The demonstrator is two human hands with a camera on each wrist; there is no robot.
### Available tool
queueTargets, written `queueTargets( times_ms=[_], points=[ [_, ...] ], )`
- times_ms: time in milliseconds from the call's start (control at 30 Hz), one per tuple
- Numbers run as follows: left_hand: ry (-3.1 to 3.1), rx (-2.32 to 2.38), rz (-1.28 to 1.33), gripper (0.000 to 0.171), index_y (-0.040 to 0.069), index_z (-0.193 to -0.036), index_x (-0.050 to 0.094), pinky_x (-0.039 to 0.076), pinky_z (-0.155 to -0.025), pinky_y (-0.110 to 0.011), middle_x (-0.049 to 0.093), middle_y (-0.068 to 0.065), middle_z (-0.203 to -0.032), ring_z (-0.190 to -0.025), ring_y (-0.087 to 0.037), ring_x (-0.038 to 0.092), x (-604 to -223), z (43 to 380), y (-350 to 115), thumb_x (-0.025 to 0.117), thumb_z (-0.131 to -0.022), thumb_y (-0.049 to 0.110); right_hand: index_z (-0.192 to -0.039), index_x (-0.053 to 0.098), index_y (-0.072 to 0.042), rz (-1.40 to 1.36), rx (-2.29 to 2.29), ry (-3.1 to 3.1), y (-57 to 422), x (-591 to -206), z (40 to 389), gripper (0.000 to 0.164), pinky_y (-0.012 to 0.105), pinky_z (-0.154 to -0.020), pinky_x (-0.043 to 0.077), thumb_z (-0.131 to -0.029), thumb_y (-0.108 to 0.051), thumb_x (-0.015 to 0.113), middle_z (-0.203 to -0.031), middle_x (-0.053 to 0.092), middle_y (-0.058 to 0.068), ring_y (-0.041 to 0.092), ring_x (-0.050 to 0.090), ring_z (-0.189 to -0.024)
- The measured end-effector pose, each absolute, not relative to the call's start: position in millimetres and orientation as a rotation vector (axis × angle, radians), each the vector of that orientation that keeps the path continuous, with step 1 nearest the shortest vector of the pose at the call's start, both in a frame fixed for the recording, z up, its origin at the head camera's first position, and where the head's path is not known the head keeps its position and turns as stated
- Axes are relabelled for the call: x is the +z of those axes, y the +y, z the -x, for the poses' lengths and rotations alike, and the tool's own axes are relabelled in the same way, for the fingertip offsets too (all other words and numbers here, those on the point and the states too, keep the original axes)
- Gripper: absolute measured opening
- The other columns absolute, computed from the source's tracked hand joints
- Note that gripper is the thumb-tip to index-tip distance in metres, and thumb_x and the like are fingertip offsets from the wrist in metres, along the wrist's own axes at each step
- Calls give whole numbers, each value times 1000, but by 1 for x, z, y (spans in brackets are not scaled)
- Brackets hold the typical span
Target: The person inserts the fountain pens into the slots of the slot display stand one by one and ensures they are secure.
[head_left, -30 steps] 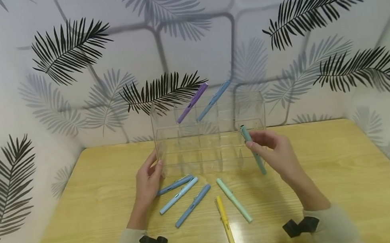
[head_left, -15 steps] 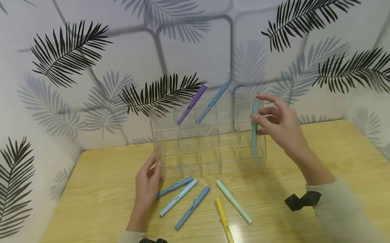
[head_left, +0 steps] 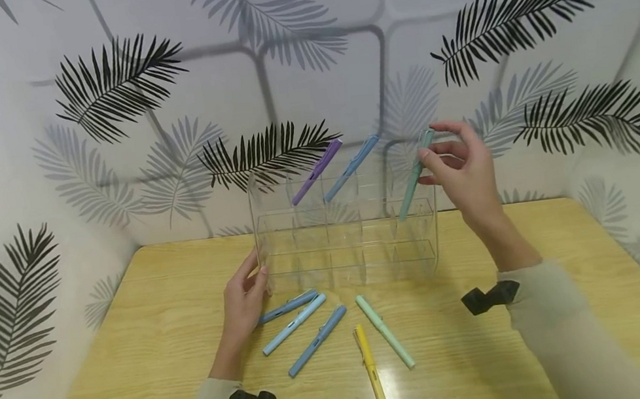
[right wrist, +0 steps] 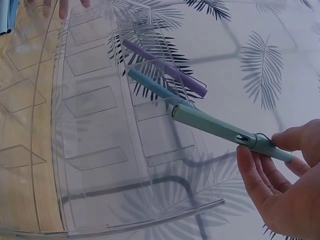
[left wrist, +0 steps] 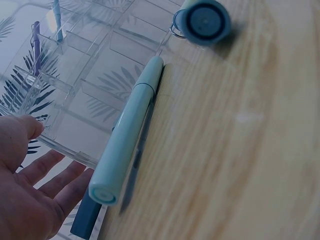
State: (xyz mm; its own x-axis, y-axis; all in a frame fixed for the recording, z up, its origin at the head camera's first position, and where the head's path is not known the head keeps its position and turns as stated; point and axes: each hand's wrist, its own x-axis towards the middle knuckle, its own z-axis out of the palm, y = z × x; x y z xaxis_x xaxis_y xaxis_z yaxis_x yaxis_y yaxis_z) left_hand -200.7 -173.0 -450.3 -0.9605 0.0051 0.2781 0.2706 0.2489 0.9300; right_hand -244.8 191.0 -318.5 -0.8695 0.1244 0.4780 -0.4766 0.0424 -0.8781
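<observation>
My right hand pinches a teal-green pen between thumb and fingers near its clip end. The pen slants, its lower end overlapping the top right of a clear tiered rack in the head view. In the right wrist view, the pen's free end points toward the upper tier. A purple pen and a blue pen lean side by side in that tier. My left hand holds the rack's left side, thumb at the edge and fingers beyond the panel.
In front of the rack, several pens lie on the wooden table: blue ones, a light blue one, a yellow one and a mint one. A leaf-patterned wall stands close behind the rack.
My right hand has lifted the teal-green pen from low at the rack's front right to its top tier, the pen's tilt changing on the way. The left hand keeps its place.
</observation>
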Motion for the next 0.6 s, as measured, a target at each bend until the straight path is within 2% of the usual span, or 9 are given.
queueTargets(
  times_ms=[167,333,467,600],
  points=[
    [-2293,-1794,256,46,-1,-152,46,56,-63,-35,53,-26,-147,-96,-49,63,-461,207,-175,53,-106,3,-131,59,-9,-365,1922,-1822,191,-312,253,37,33,-69,62,-96,-3,70,-97,61,12,20,68,-80],
    [-2277,-1794,244,46,5,-153,48,55,-62,-31,54,-22,-148,-98,-46,64,-483,219,-180,55,-107,8,-132,57,-6,-342,1948,-1756,190,-306,260,39,33,-71,62,-95,-1,70,-97,60,13,21,68,-80],
    [-2276,-1781,252,46,9,-153,50,54,-62,-26,55,-17,-148,-97,-42,66,-488,220,-181,57,-107,13,-131,57,-5,-316,1934,-1708,187,-303,266,38,32,-73,61,-95,-1,70,-97,62,13,23,68,-81],
    [-2268,-1774,260,46,9,-152,51,54,-62,-26,56,-18,-146,-97,-43,66,-488,220,-181,57,-107,14,-131,58,-4,-295,1913,-1645,184,-301,273,38,30,-73,61,-95,-2,70,-97,63,14,26,68,-81]
  ],
)
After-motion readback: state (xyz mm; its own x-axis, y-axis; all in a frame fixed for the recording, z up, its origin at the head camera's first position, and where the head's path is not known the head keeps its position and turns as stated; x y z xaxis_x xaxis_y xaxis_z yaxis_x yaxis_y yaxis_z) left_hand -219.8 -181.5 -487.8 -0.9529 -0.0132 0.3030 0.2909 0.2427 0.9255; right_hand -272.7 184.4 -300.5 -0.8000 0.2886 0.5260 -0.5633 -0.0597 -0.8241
